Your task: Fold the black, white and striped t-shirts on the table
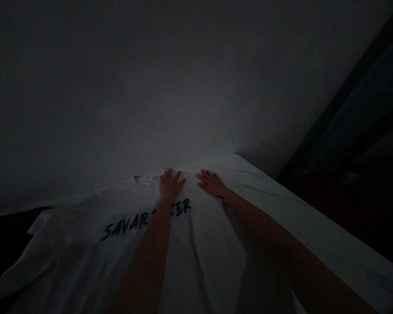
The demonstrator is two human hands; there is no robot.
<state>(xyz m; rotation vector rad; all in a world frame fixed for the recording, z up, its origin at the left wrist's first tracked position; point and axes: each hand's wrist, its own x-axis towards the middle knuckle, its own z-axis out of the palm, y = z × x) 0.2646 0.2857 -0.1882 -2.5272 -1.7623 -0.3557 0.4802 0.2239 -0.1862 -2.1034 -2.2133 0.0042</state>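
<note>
Dark printed lettering point(127, 224) crosses the chest of a white T-shirt point(199, 253) lying spread out. Just above it, the left hand point(170, 185) and right hand point(211, 183) lie open and flat, fingers spread for even contact, below the collar point(147, 178). A grey wall point(118, 87) rises beyond.

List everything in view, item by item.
T-shirt: one, white, spread on the surface, collar toward the wall
Printed lettering: one line, dark, across the shirt front, partly hidden by the left forearm
Surface: one, white, under the shirt, corner near the wall
Wall: one, grey, behind the surface
Frame: one, black, far right, kind unclear
Left hand grip: one, open, flat on the shirt below the collar
Right hand grip: one, open, flat on the shirt below the collar
</note>
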